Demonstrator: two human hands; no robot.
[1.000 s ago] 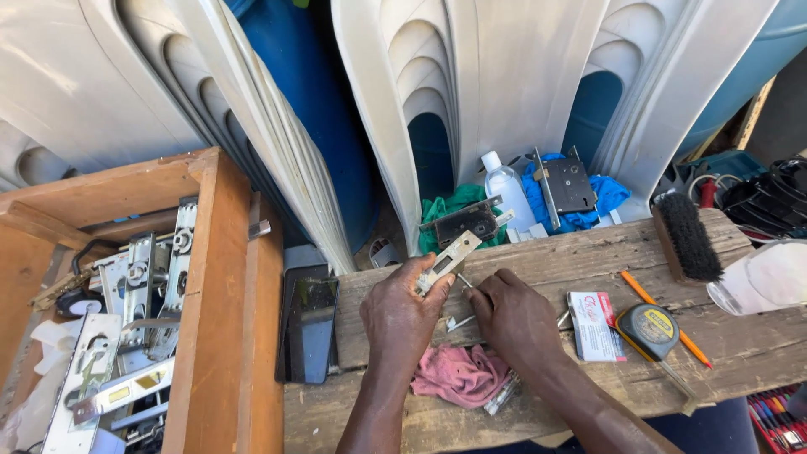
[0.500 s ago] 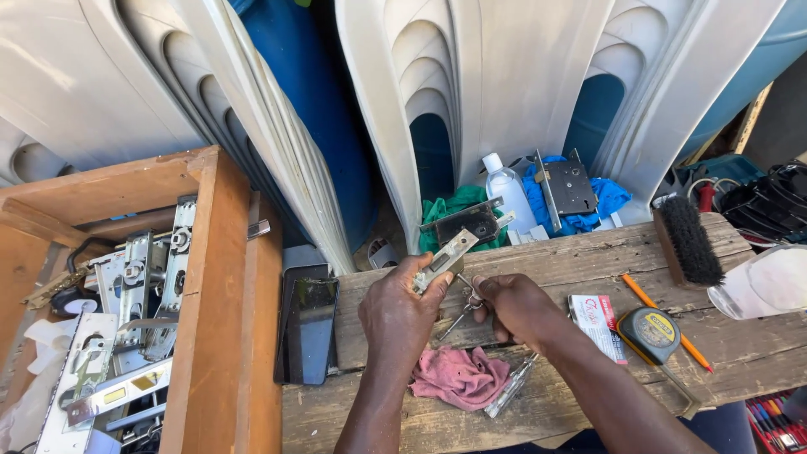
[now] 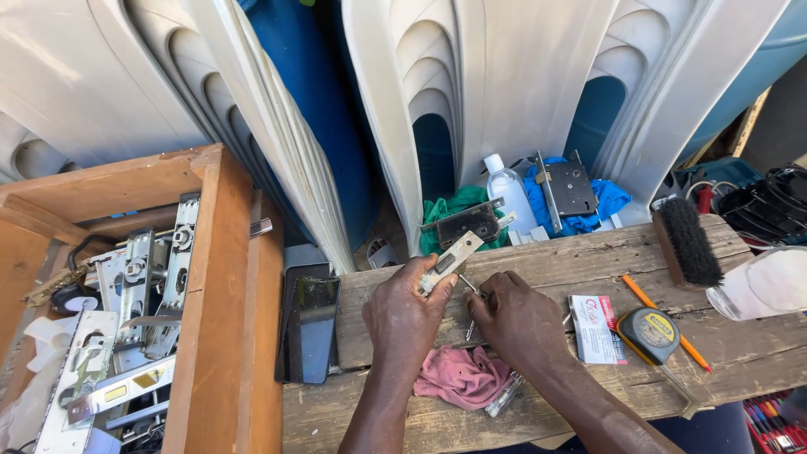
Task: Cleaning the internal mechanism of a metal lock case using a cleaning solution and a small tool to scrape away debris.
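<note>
lock body (image 3: pixel 451 256): lower end hidden in left hand (image 3: pixel 405 313) | tool under right hand (image 3: pixel 519 319): too small to tell

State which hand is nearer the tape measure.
Right. The right hand lies just left of the tape measure; the left hand is farther left, holding a lock.

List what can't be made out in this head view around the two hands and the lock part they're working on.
- Lock body: its lower end is hidden inside the left hand.
- Thin metal tool: the right hand covers most of it, so its kind and the grip on it are unclear.
- Shiny piece beside the pink rag: mostly covered by the right forearm.
- Tape measure blade tip: too small to make out.
</note>
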